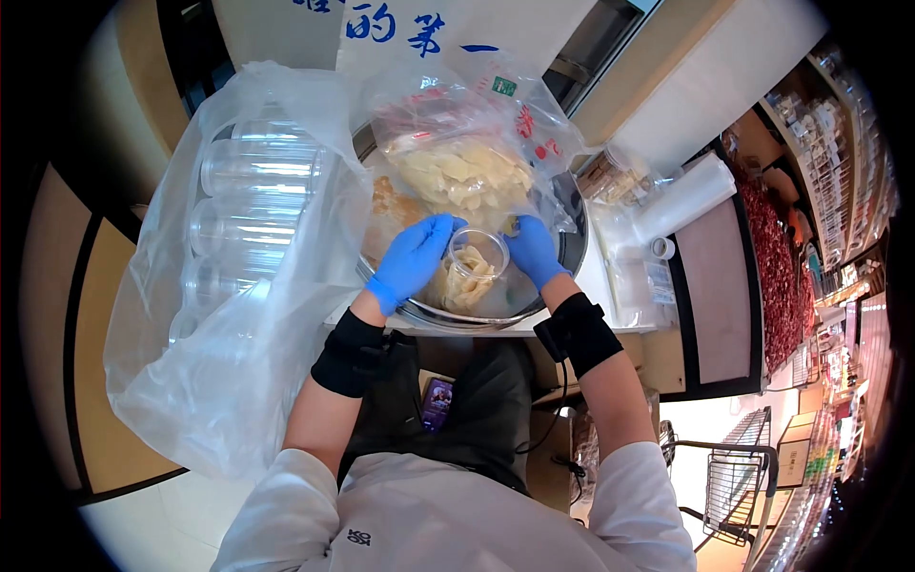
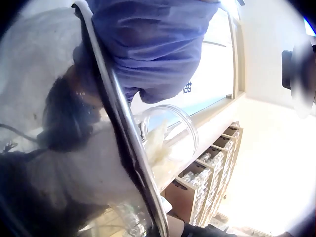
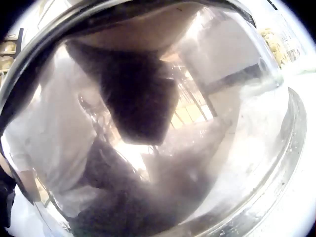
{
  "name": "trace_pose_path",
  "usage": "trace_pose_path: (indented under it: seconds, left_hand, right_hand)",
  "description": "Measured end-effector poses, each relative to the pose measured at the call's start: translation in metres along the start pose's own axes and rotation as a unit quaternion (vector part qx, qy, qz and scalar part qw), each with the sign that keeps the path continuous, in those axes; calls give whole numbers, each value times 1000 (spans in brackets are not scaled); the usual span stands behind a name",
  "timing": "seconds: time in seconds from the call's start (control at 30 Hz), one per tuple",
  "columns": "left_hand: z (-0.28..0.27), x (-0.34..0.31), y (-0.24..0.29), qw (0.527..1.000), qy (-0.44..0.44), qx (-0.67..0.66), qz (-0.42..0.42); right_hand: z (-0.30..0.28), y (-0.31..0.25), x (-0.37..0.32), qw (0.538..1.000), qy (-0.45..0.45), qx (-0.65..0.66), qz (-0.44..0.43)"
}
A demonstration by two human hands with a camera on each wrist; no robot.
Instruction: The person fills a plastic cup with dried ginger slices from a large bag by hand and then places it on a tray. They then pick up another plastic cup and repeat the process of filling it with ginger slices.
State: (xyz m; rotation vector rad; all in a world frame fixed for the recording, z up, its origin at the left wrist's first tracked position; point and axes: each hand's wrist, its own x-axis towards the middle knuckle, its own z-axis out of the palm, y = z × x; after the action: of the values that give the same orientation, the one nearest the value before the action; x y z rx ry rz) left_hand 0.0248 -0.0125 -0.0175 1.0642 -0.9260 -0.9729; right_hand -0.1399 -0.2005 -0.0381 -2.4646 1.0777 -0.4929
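Note:
In the head view my blue-gloved left hand [image 1: 415,259] holds the clear plastic jar [image 1: 479,250] at its left side near the rim. The jar is open at the top, with pale yellow dried flakes [image 1: 469,272] inside. My right hand [image 1: 535,251], gloved alike, is close against the jar's right side. A small yellowish bit [image 1: 515,226] shows at its fingertips; I cannot tell whether they pinch it. Both hands are over a wide steel basin [image 1: 569,205]. Behind them a clear bag [image 1: 462,172] of larger pale flakes lies in the basin. The right wrist view shows only the basin's shiny wall [image 3: 237,148].
On the left stands a large translucent bag [image 1: 229,372] of stacked clear jars [image 1: 253,176]. At the right are a roll of plastic bags [image 1: 686,195] and a filled jar [image 1: 610,174]. Brownish pieces [image 1: 389,205] lie at the basin's left. A shopping cart [image 1: 734,477] stands behind on the right.

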Motion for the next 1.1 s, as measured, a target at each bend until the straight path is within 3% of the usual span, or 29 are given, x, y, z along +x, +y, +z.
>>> trace_pose_path:
  seconds: [0.1,0.3,0.37,0.43,0.5,0.57,0.7,0.77,0.8,0.87,0.9,1.03,1.07,1.1]
  left_hand:
    - [-4,-3,15,998,-47,20,-43]
    - [0,-3,17,997,-70,17,-10]
    - [-5,1,12,995,-98,25,-18]
    - [-12,3,6,992,-122,35,-22]
    - [-13,1,6,979,-190,32,61]
    - [-10,-3,13,977,-203,46,44]
    - [1,-12,34,974,-209,89,18]
    - [1,-10,33,970,-227,87,18]
    - [0,-9,34,966,-245,83,17]
    - [0,-11,36,965,-237,109,32]
    - [0,-12,36,962,-231,135,44]
    - [0,-10,34,960,-213,170,64]
    - [0,-9,27,960,-177,197,92]
    - [1,-9,24,957,-141,224,119]
  right_hand:
    - [-4,-7,-3,999,11,-6,33]
    - [0,5,3,997,44,62,3]
    - [-3,0,0,991,117,45,-36]
    - [-13,-9,-2,995,91,34,-7]
    - [-14,-7,-2,997,65,22,26]
    - [-9,-2,-1,989,141,49,-14]
    - [-14,-5,-2,994,106,19,25]
    - [-21,-8,-12,985,162,37,-45]
    - [-31,-15,-17,985,162,36,-50]
    - [-57,-26,-33,971,173,-10,-166]
    - [-69,-34,-42,971,169,-11,-170]
    - [-122,-55,-70,955,153,238,-94]
    - [-129,-57,-74,934,144,316,-86]
    - [-136,-68,-78,935,143,315,-85]
